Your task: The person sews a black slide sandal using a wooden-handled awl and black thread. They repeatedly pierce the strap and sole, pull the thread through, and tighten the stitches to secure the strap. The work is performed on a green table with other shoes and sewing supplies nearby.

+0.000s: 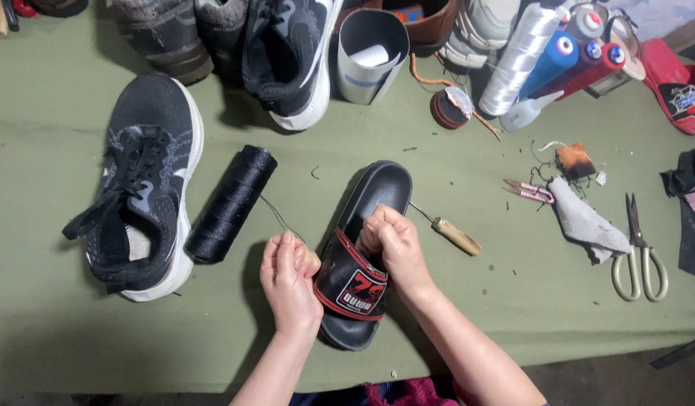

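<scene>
Far to the left of both hands lies a black mesh sneaker with a white sole, toe pointing away, and between it and the left hand a fat spool of black thread lies on its side, slanting up and to the right. A thin strand runs from the spool down toward the left hand, which is clenched into a fist just beside the left edge of the slipper, apparently pinching that strand, though the fingertips are hidden. The black slipper lies between the two hands, its long axis tilted from lower left to upper right, smooth rubbery sole and a glossy red-edged strap. The right hand is closed on the strap's upper edge, touching it. Just right of that hand a wooden-handled awl rests on the green cloth table; farther right lie a grey rag and metal scissors.
</scene>
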